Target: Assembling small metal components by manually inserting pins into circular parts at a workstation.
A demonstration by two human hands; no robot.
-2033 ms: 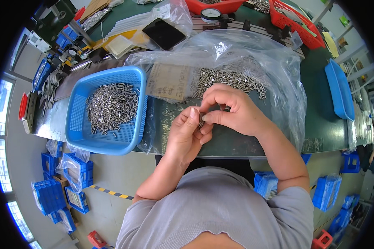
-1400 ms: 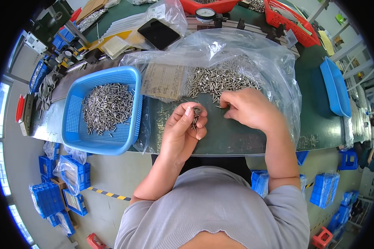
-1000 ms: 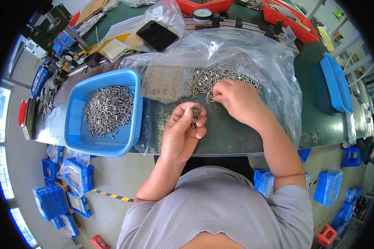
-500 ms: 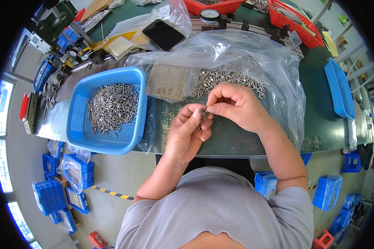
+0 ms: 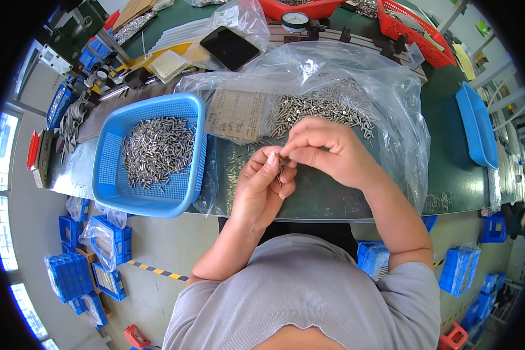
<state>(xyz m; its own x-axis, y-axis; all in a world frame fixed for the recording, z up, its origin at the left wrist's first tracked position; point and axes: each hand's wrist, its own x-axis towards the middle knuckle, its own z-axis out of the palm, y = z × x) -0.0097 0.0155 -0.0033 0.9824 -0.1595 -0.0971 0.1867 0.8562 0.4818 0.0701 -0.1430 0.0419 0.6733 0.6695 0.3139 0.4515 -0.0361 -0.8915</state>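
My left hand (image 5: 258, 185) is closed around a few small metal pins (image 5: 282, 165), their ends showing between the thumb and curled fingers. Against its thumb tip, my right hand (image 5: 331, 150) pinches with thumb and forefinger; whatever is between them is too small or hidden to name. Just beyond both hands, a heap of shiny metal pins (image 5: 326, 111) lies on and partly under a clear plastic bag (image 5: 391, 116). A written brown card (image 5: 234, 114) sits beside that heap. To the left, a blue plastic basket (image 5: 103, 192) holds a pile of similar pins (image 5: 157, 151).
A black phone (image 5: 230, 48), a round dial gauge (image 5: 294, 21) and a red basket (image 5: 440, 53) stand at the back of the green table (image 5: 443, 175). At the right edge is a blue tray (image 5: 476, 125). Blue crates (image 5: 70, 277) stand on the floor.
My right fingertips have shifted slightly left and now cover the top of the metal pieces that showed at my left thumb. My left hand stays in nearly the same place.
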